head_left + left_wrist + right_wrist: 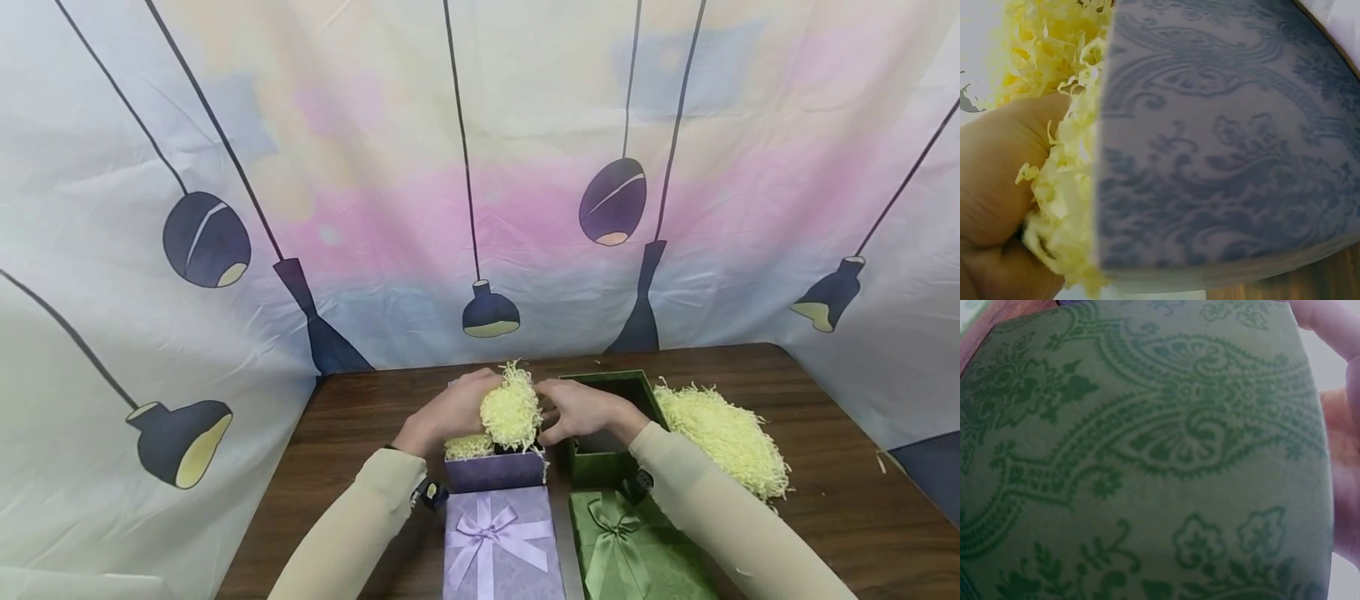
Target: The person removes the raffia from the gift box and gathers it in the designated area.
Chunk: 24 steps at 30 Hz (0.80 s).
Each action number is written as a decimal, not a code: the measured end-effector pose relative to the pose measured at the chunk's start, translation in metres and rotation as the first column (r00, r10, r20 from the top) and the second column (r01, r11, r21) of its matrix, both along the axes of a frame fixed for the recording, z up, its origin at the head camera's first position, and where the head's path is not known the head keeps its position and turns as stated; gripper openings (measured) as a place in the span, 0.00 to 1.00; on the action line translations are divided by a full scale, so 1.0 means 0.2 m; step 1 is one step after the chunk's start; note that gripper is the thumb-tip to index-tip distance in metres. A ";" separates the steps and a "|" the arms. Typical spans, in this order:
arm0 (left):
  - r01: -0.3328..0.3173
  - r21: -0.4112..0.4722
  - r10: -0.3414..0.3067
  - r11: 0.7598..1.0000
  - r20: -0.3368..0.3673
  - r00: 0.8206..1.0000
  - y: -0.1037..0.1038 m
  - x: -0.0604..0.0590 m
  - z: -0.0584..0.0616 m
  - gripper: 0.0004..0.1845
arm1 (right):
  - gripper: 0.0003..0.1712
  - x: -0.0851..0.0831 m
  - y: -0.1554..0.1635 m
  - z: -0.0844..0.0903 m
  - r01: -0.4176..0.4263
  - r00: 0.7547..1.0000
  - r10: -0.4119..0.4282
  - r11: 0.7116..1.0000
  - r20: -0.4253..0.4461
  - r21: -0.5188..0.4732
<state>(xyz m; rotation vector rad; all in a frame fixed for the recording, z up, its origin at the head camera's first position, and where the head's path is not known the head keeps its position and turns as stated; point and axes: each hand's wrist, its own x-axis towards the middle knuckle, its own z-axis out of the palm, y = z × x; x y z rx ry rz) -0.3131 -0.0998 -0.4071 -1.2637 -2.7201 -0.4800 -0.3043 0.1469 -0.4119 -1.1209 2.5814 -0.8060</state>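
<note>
In the head view a fluffy clump of pale yellow shredded paper (512, 408) is up above the purple box (495, 472). My left hand (453, 408) grips it from the left side. More yellow shreds (1072, 187) lie along the box's edge against this hand in the left wrist view. At the clump's right edge is my right hand (588, 410), its fingers bent and the thumb apart from them. Whether those fingertips hold any strands is not visible. The green box (598, 471) stands open under the right wrist; its patterned wall (1166, 444) hides most of that hand in the right wrist view.
A purple lid (498, 554) with a ribbon bow lies in front of the purple box. Beside it is a green lid (645, 554) with a bow. A large heap of yellow shredded paper (723, 442) sits on the wooden table (352, 417), right of the green box.
</note>
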 end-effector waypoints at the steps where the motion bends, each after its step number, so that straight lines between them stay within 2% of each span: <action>1: -0.004 0.004 0.004 1.000 -0.008 1.000 0.00 0.00 0.01 0.23 | 0.40 0.00 0.00 0.00 0.001 1.000 -0.001 1.000 0.002 -0.004; 4: 0.000 0.035 0.001 0.999 -0.024 1.000 -0.02 0.01 0.03 0.22 | 0.34 0.00 -0.01 0.00 0.001 1.000 0.000 1.000 0.023 -0.026; 9: -0.002 0.052 0.003 0.999 -0.024 1.000 -0.03 0.01 0.05 0.20 | 0.30 0.00 -0.01 0.00 0.007 0.999 -0.006 0.999 0.036 -0.047; 12: -0.002 0.057 0.004 0.998 -0.038 0.999 -0.04 0.01 0.06 0.21 | 0.34 0.00 -0.01 -0.01 0.012 0.998 -0.008 0.998 0.062 -0.062; 17: -0.007 0.089 0.011 0.996 -0.048 0.999 -0.07 0.02 0.09 0.23 | 0.47 0.01 0.00 -0.01 0.018 0.995 -0.010 0.997 0.101 -0.081; 24: -0.027 0.105 0.032 0.994 -0.054 0.998 -0.12 0.04 0.15 0.28 | 0.47 0.01 0.01 -0.02 0.005 0.994 0.007 0.995 0.112 -0.104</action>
